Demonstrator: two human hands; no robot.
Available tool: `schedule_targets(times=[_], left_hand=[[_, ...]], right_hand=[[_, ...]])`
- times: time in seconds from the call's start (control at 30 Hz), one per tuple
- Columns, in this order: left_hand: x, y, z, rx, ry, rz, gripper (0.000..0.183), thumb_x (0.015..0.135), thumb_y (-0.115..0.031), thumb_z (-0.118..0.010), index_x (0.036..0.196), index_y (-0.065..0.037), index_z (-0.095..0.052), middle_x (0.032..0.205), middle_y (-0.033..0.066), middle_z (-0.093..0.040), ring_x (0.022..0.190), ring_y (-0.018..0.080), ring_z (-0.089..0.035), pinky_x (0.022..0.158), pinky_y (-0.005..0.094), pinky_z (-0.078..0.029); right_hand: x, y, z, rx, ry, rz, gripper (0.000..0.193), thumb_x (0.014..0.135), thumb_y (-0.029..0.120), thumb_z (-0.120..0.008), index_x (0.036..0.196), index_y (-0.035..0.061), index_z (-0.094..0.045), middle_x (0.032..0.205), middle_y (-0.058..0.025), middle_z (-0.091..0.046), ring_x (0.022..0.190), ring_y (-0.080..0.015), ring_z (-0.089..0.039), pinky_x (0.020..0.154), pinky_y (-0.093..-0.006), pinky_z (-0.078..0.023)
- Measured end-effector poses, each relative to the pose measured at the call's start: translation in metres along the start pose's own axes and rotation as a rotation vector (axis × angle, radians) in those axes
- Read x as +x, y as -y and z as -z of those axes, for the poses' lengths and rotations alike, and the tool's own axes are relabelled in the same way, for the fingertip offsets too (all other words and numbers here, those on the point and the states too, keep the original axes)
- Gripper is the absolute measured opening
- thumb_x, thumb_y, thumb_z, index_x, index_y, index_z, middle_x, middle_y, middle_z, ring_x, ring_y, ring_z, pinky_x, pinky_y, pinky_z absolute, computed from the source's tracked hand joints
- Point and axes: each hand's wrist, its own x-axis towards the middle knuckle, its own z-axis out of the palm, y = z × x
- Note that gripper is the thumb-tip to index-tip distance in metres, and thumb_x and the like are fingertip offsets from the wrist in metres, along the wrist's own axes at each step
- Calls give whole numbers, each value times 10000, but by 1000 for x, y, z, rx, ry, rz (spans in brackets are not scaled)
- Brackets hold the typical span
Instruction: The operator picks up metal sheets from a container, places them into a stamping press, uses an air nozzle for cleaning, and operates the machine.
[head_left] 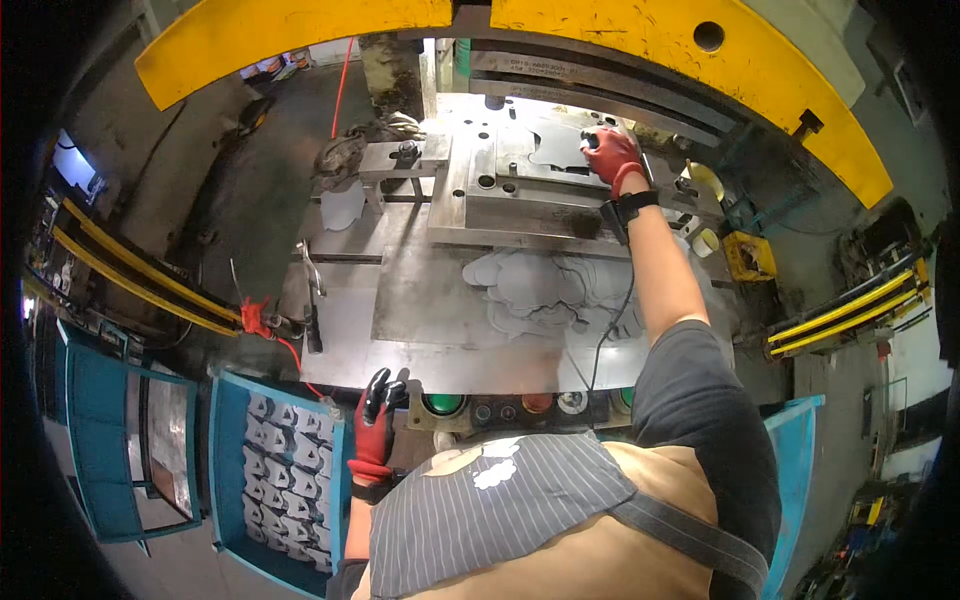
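Head view: R hand lying at far metal pc, can't tell grip; L hand hanging near green btn, fingers slightly apart; far steel bar showing stamped txt.

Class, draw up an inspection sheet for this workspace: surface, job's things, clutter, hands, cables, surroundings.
Surface: metal table, scuffed, with a die block on it.
Job's things: flat metal piece on the die block; overlapping grey pieces in front.
Clutter: hand tools at the table's left.
Hands: right hand at the metal piece, grip unclear; left hand beside the green button, nothing seen in it.
Cables: black cable below the right wristband.
Surroundings: blue bin of shaped parts, lower left; yellow beam overhead.
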Motion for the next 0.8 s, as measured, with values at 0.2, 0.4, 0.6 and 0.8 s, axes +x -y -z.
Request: schedule_targets(times=[0.2, 0.4, 0.6, 0.8], left_hand=[[17, -19, -18, -30, 85, -43, 391, 857, 2, -439, 1246, -5, -399, 1104, 121, -542, 1013, 175, -528, 886, 288, -410], [23, -13, -48, 80, 162, -132, 431, 837, -4, -473, 1257, 12, -379, 1172, 135, -507, 1054, 185, -503, 913, 294, -386], [19, 6, -51, 37, 183, -174, 459, 821, 1, -478, 1264, 31, -360, 1245, 141, -453, 1120, 205, -458, 951, 305, -351], [4, -10, -60, 78, 174, -162, 462, 825, -7, -484, 1267, 26, -355, 1246, 134, -455, 1113, 205, -465, 941, 302, -361]], right_hand=[[-9, -77, -21, 214, -398, 6, 391, 727, 292, -553, 1052, 76, -571, 966, -158, -598, 911, -320, -565, 816, -396, -442], [-27, -89, -28, 278, -257, 76, 395, 742, 312, -560, 1069, 92, -555, 1091, -131, -555, 1038, -311, -497, 887, -379, -397], [-33, -30, -19, 68, -23, 227, 409, 800, 375, -496, 1111, 113, -548, 1166, -113, -519, 1167, -305, -384, 1006, -401, -251], [-33, -10, -17, -49, 75, 195, 401, 816, 402, -471, 1105, 140, -560, 1173, -91, -524, 1163, -294, -394, 995, -417, -242]])
